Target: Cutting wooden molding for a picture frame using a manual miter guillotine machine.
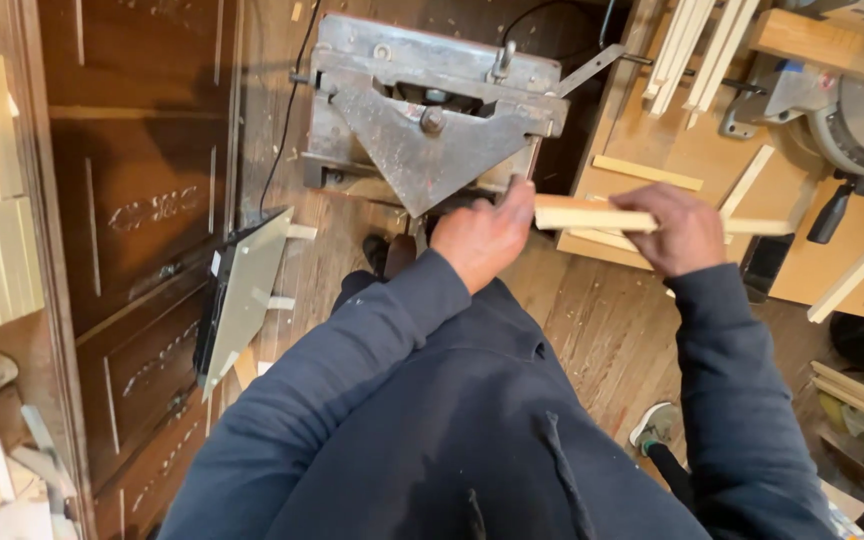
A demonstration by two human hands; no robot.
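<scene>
Two hands held one pale wooden strip (592,215) in front of a worn grey metal machine (427,115).

Left to right:

- Dark wooden cabinet (142,230), panelled, along the left side; a grey metal plate (242,290) leaned against it.
- Metal machine, triangular plate pointing toward the person, standing on the plank floor (602,320).
- Left hand (487,240), fingers closed around the strip's left end, just beside the machine's lower right corner; whether the strip touched the machine could not be told.
- Wooden strip, long axis running left to right, nearly level, spanning the gap between both hands; its left end lay nearest the machine.
- Right hand (682,230), closed over the strip's right part, a short length showing past it toward the right.
- Plywood bench (672,150), loose pale strips lying on it.
- Saw (852,110) on the bench, far right, black handle hanging down.

The left hand sat nearer the machine; the right hand lay well apart from it, over the bench edge.
</scene>
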